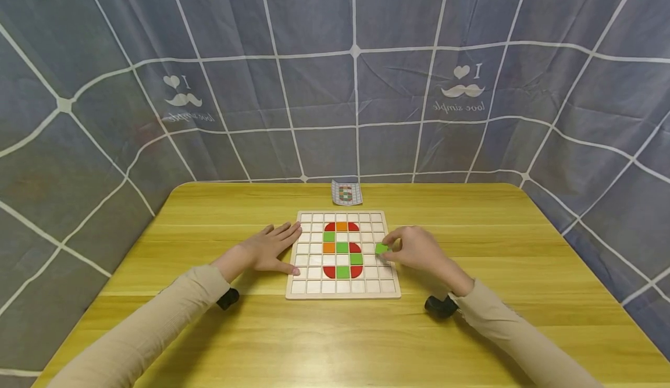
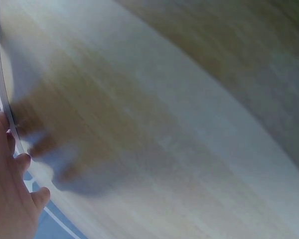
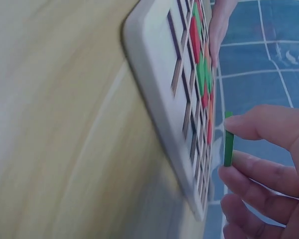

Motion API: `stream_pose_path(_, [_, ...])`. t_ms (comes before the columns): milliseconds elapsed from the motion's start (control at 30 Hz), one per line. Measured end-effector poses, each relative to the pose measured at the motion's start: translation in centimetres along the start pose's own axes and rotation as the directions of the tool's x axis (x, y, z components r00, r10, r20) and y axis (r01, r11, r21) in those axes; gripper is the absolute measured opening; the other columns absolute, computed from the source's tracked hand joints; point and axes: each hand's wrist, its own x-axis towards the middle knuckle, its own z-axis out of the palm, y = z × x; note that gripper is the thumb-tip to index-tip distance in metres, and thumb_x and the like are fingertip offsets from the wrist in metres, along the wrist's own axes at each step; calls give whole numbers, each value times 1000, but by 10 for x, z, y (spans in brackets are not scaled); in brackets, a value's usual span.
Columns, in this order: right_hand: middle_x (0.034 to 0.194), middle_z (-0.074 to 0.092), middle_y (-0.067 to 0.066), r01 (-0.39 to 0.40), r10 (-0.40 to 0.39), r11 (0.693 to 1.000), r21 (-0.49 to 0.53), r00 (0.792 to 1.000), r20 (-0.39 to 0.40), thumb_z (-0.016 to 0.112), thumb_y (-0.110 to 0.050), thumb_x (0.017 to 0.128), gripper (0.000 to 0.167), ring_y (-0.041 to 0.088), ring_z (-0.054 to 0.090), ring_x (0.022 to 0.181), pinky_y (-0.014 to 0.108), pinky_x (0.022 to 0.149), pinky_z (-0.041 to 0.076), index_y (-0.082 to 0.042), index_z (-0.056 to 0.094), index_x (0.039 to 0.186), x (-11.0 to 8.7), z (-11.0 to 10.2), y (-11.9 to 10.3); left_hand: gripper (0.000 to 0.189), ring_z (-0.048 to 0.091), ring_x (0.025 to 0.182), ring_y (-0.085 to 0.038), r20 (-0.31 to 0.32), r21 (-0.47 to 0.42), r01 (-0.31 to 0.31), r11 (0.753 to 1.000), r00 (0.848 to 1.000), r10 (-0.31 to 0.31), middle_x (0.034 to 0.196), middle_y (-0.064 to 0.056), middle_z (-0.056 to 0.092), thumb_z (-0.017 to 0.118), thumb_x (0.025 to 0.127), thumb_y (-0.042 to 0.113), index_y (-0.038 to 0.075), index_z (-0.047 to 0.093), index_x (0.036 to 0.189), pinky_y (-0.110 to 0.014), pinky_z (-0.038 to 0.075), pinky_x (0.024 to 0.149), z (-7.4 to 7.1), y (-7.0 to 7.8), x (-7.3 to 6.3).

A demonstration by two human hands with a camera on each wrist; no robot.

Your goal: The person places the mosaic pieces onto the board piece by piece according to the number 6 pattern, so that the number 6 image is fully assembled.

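Observation:
A square wooden grid board (image 1: 312, 287) lies on the table, with red, orange and green tiles set in its cells in an S shape. My right hand (image 1: 419, 252) pinches a green square tile (image 1: 381, 249) between thumb and fingers, over the board's right edge. In the right wrist view that green tile (image 3: 228, 139) shows edge-on, apart from the board. At the board's left edge my left hand (image 1: 269, 249) rests with fingers spread, thumb and fingertips touching the rim. The left wrist view shows part of this left hand (image 2: 10, 184) beside the rim.
A small card (image 1: 346, 192) printed with a coloured grid pattern lies behind the board. The wooden table (image 1: 335, 341) reaches back to a grey-blue curtain (image 1: 314, 91) with white lines. A black wrist-worn device (image 1: 441, 306) hangs under the right wrist, another (image 1: 228, 299) under the left.

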Motion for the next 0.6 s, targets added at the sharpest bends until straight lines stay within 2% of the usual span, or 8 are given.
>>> stream_pose_path(133, [81,71,-5,4,-4,1000,6,1000,17,79,-35,76,27,4,56,61,23,53,43,-16,77,96,5,4,-9,103,6,150,-32,6,1,2,1000,1000,-2,164,-9,2,48,84,73,12,8,156,-57,8,120,-1,1,0])
stream_pose_path(300, [86,73,-5,25,-25,1000,17,1000,19,79,-35,74,27,3,55,62,22,55,43,-17,77,95,12,10,-18,103,6,150,-31,4,11,3,1000,1000,-3,164,-8,2,47,84,74,13,7,156,-56,9,120,-1,1,0])
stream_pose_path(433, [84,73,-6,50,-51,998,27,998,30,79,-34,75,26,3,51,55,21,50,38,-17,77,94,18,15,-25,103,6,151,-31,1,14,6,1000,1000,-6,164,-8,2,47,84,74,13,7,156,-56,9,120,-1,1,0])
stream_pose_path(600, [86,74,-6,87,-88,996,31,995,38,77,-33,76,22,-1,55,57,20,51,41,-18,77,92,23,19,-35,103,6,151,-31,0,9,7,1000,1000,-7,164,-8,2,48,84,74,13,7,156,-56,8,120,-1,1,0])
